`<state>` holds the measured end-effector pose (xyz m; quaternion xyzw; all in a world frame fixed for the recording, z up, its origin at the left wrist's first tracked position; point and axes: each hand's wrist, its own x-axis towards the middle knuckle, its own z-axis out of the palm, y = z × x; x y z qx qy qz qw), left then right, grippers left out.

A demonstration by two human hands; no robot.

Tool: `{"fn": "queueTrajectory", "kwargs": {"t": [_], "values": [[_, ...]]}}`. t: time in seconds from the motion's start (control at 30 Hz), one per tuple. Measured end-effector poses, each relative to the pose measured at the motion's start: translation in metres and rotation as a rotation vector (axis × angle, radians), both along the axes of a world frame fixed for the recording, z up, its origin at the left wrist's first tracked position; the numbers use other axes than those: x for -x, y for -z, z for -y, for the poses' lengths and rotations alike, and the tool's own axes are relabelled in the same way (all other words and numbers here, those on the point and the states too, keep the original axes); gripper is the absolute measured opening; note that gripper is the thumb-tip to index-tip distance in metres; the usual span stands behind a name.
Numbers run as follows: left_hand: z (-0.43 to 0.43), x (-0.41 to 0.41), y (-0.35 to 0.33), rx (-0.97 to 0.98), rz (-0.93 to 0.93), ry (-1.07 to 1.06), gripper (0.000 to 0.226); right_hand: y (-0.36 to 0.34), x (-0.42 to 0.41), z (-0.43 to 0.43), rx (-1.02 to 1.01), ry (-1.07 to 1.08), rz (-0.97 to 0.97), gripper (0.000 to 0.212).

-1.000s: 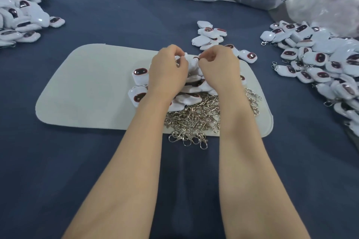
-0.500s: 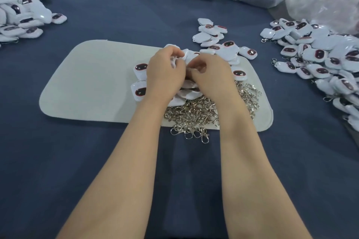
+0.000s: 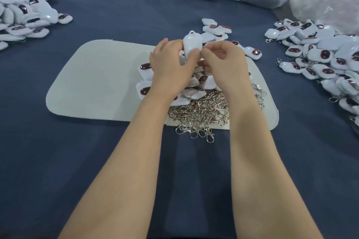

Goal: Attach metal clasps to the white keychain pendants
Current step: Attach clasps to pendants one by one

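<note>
Your left hand (image 3: 171, 68) grips one white pendant (image 3: 192, 43) upright, loop on top, above the heap of loose pendants (image 3: 144, 88) on the pale mat (image 3: 93, 83). Your right hand (image 3: 226, 62) is just beside it, fingers curled, tips near the pendant's lower edge; can't tell if it pinches anything. Metal clasps (image 3: 200, 111) lie piled between your forearms at the mat's near edge, a few on the blue cloth (image 3: 97, 161).

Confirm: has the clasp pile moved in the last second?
No. The clasp pile still spills over the near edge of the mat, as before.
</note>
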<state>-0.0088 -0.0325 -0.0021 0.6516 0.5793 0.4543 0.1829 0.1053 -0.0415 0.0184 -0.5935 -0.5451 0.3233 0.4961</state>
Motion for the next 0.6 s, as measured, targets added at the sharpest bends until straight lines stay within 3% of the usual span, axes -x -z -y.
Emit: {"fn": "queueTrajectory", "kwargs": {"t": [0.1, 0.2, 0.27, 0.47, 0.6], "values": [[0.003, 0.0, -0.002, -0.007, 0.177, -0.079, 0.025, -0.013, -0.01, 0.011, 0.037, -0.056, 0.194, 0.006], [0.0, 0.005, -0.004, 0.03, 0.374, -0.162, 0.021, -0.021, -0.012, 0.028, 0.411, -0.56, 0.225, 0.013], [-0.003, 0.009, -0.004, 0.055, 0.457, -0.208, 0.022, -0.015, -0.005, 0.03, 0.535, -0.696, 0.225, 0.008], [-0.006, 0.009, 0.003, 0.084, 0.429, -0.24, 0.02, 0.001, 0.001, 0.01, 0.25, -0.288, 0.262, 0.024], [-0.005, 0.007, 0.005, 0.072, 0.421, -0.234, 0.02, 0.002, -0.004, 0.008, 0.182, -0.17, 0.365, 0.016]]}}
